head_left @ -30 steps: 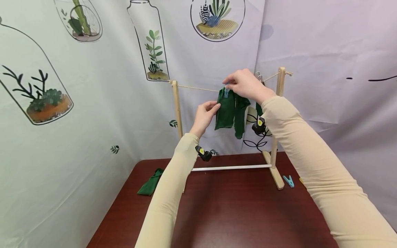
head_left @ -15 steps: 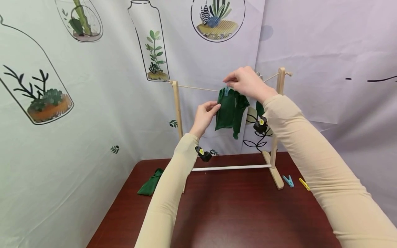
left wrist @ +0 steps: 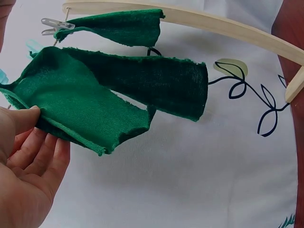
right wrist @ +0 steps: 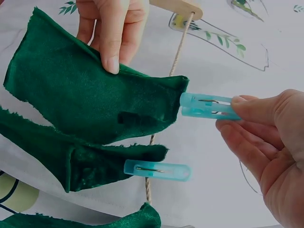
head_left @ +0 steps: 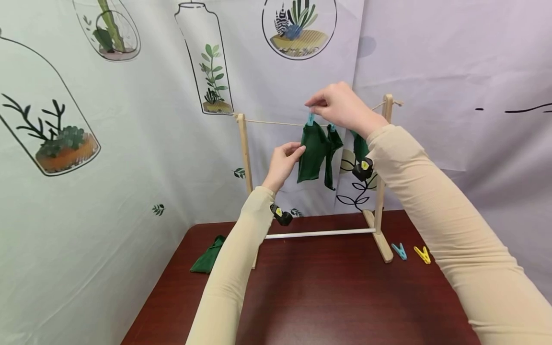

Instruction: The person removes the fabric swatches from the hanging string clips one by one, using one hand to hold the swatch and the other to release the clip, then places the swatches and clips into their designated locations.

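Observation:
A small green garment (head_left: 313, 151) with two leg-like panels hangs at the rope line (head_left: 276, 123). My left hand (head_left: 283, 164) pinches its left edge between thumb and fingers, also plain in the left wrist view, where the garment (left wrist: 90, 95) spreads out. My right hand (head_left: 342, 108) pinches a light-blue clothespin (right wrist: 209, 105) by its end. That clothespin's tip is at the garment's upper corner; whether it still grips the cloth I cannot tell. A second light-blue clothespin (right wrist: 156, 170) holds the other panel on the rope.
Another green cloth (left wrist: 118, 28) hangs farther right under a grey clip (left wrist: 57, 26). The wooden rack (head_left: 381, 191) stands on the dark red table (head_left: 345, 297). A blue clothespin (head_left: 399, 251) and a yellow clothespin (head_left: 423, 255) lie right; a folded green cloth (head_left: 208, 257) lies left.
My right hand has risen slightly with the clothespin, which has slid up from the cloth's face to its top edge. The second clothespin has come into view. My left hand stays nearly still.

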`<state>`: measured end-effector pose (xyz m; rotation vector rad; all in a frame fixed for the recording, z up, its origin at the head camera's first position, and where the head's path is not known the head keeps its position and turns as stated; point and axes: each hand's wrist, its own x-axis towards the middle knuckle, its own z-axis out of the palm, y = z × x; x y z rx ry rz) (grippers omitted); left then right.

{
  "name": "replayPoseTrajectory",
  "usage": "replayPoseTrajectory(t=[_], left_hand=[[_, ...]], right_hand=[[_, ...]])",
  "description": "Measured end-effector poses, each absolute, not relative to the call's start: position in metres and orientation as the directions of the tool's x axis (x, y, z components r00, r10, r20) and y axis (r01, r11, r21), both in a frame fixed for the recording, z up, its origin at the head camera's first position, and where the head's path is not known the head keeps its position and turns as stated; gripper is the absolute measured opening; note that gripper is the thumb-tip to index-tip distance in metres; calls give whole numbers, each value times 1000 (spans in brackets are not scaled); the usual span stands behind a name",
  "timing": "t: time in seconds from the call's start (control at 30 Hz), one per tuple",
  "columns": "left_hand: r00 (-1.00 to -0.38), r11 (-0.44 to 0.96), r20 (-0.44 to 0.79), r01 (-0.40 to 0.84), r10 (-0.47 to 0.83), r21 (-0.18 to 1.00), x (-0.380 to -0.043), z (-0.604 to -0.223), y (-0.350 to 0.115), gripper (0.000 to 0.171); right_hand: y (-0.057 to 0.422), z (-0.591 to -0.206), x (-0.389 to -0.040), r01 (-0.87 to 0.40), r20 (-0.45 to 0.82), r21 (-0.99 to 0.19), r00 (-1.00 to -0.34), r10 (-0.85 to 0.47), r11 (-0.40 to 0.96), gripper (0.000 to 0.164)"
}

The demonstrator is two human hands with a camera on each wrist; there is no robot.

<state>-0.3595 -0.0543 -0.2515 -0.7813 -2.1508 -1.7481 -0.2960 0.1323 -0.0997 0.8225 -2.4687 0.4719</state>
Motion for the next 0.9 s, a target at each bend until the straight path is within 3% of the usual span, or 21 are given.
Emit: replayPoseTrajectory(t=[0.9], left_hand=[[-818, 156, 540, 571, 198, 806, -350, -253, -82, 31]], right_hand=[[160, -107, -288, -550, 503, -322, -789, -354, 770, 44]])
